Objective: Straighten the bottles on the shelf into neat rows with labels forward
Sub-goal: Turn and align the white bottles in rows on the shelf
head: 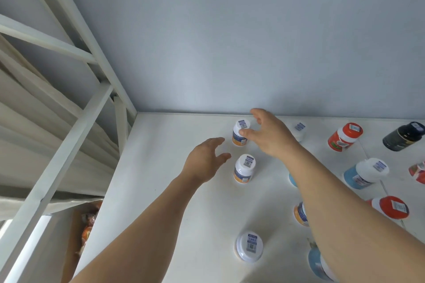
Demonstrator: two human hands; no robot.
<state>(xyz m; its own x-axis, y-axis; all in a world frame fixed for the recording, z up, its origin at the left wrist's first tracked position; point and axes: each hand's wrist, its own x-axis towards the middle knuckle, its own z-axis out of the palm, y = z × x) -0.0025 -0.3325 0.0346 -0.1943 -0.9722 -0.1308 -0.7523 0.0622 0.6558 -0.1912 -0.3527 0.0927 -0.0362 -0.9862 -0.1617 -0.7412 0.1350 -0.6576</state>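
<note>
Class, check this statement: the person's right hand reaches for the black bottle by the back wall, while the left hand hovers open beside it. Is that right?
Not quite. In the head view, the right hand reaches for the white-capped bottle with the orange base by the back wall, not the black bottle, which stands untouched far to the right. The left hand does hover open beside it.

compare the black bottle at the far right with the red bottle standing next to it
The black bottle is dark all over, cap included; the red bottle has a red cap and red base with a white band between. Both stand upright on the shelf, untouched, with a barcode sticker on the cap.
</note>
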